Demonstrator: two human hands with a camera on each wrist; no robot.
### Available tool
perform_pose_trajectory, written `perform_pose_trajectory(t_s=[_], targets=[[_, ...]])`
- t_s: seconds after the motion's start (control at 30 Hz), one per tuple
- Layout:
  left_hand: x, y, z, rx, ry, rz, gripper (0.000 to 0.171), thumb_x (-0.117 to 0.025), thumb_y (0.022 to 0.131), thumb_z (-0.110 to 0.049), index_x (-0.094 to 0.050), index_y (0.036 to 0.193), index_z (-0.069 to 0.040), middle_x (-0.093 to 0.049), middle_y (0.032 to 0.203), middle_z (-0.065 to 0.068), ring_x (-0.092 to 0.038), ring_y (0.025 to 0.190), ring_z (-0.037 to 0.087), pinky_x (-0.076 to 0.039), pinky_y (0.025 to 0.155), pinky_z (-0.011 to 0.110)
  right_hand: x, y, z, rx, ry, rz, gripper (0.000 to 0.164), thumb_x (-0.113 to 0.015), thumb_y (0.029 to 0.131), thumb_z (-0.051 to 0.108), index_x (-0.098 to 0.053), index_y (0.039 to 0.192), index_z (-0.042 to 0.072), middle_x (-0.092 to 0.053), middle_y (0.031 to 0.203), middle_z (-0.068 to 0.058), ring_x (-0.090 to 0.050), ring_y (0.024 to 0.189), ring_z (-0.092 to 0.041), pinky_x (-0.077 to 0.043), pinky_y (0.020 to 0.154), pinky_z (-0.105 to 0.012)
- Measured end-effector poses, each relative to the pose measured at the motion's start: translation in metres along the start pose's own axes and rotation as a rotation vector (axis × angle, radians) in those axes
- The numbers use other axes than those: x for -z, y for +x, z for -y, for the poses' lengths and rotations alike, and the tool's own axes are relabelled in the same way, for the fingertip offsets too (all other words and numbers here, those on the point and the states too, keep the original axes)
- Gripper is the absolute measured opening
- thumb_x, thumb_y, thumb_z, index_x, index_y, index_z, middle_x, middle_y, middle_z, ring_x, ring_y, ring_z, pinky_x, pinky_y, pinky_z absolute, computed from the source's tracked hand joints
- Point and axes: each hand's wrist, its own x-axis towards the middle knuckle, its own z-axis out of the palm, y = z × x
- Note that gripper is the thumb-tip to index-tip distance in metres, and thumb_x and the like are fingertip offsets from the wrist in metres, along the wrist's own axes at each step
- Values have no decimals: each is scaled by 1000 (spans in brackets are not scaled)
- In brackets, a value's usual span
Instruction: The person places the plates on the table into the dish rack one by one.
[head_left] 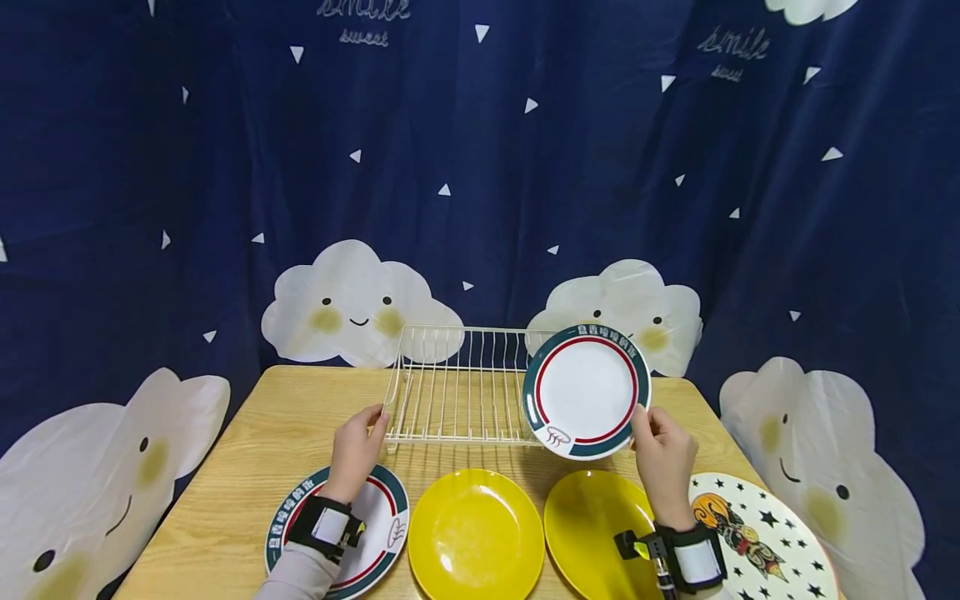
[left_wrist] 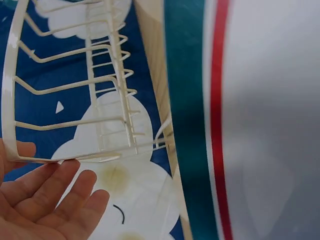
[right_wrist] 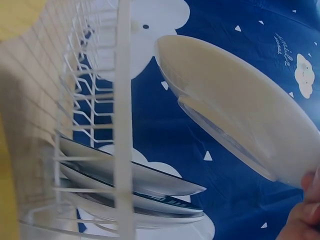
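Observation:
My right hand grips the lower right rim of a white plate with a green border and a red ring. The plate is raised and tilted in front of the right end of a cream wire dish rack; its pale underside shows in the right wrist view. At the rack's left end my left hand pinches the frame, thumb on one side and fingers along the wire in the left wrist view. Several plates stand in the rack's slots, hidden behind the held plate in the head view.
Along the table's near side lie a green-rimmed plate under my left forearm, a yellow plate, a second yellow plate, and a white plate with stars. A dark blue curtain hangs behind the wooden table.

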Motion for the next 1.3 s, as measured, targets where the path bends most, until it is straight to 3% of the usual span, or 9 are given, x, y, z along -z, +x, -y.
perform_pose_trajectory(t_s=[0.23,0.53,0.67,0.83,1.13,1.3], targets=[[-1,1,2,46,-92,-31,33,-61,96,-18,-66,117,6,-72,104,23,-71,92,35,-57,81,46,-16,23,7,231,-54,-76,34,-60,89,3,-48,57,6,-39,47,-2,-26,44,0,-19,42,-18],[0,2,0,92,-133,-24,35,-60,97,-22,-65,120,4,-72,105,21,-71,93,32,-58,81,43,-46,50,15,385,-223,-37,33,-58,86,1,-44,56,6,-35,47,-4,-29,44,-13,-20,44,-24],[0,1,-1,97,-144,-31,34,-60,97,-21,-65,119,4,-72,105,21,-71,92,32,-58,80,42,-59,55,18,390,-299,17,31,-58,86,4,-46,57,5,-40,47,-7,-36,44,-22,-25,44,-30],[-2,-1,0,107,-150,-32,34,-60,97,-22,-66,119,3,-72,104,20,-71,92,31,-59,79,41,-71,54,17,326,-366,119,31,-57,87,7,-45,58,7,-43,49,-9,-41,44,-27,-32,43,-39],[-5,-2,2,133,-165,-23,34,-59,97,-22,-65,120,3,-72,106,20,-71,94,31,-58,82,43,-83,44,7,281,-414,200,33,-58,87,8,-43,58,6,-47,51,-13,-44,44,-31,-36,41,-46],[-4,-1,0,145,-164,-25,35,-58,97,-23,-65,120,3,-72,107,20,-70,95,32,-58,83,43,-87,41,4,267,-454,248,34,-59,88,11,-43,58,6,-48,50,-12,-46,43,-30,-36,40,-42]])
